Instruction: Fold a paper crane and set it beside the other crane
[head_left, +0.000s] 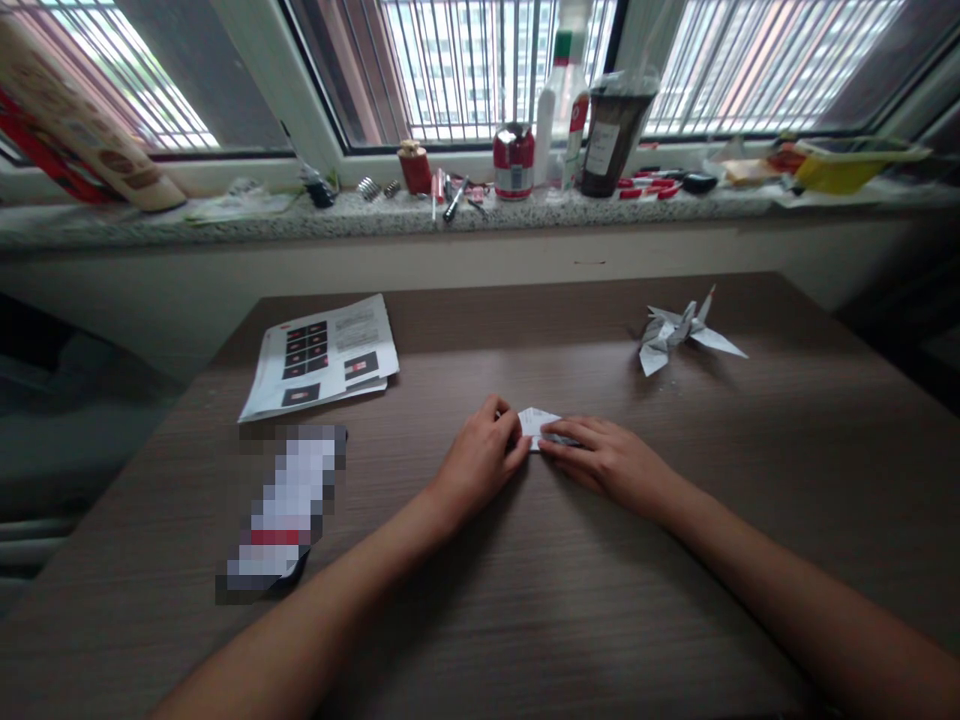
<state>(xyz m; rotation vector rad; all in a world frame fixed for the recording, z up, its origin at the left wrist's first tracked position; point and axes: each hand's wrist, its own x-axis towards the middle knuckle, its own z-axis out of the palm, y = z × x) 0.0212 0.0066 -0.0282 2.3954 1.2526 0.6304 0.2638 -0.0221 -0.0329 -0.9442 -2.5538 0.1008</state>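
Observation:
A small piece of folded white paper (534, 421) lies on the brown table between my two hands. My left hand (484, 450) has its fingers curled and pinched together at the paper's left edge. From the other side, my right hand (600, 450) reaches over the paper with its fingers stretched out and lying on its right part. Both hands hide much of the paper, so its full folded shape does not show. Farther back on the right stands a folded paper crane (681, 330), apart from my hands.
Printed sheets (345, 335) lie at the table's back left. Nearer, a pixelated phone (289, 510) rests beside my left forearm. Along the granite windowsill (360, 225) stand a red can (514, 165), a dark drink cup (611, 140), bottles and a yellow container (836, 172).

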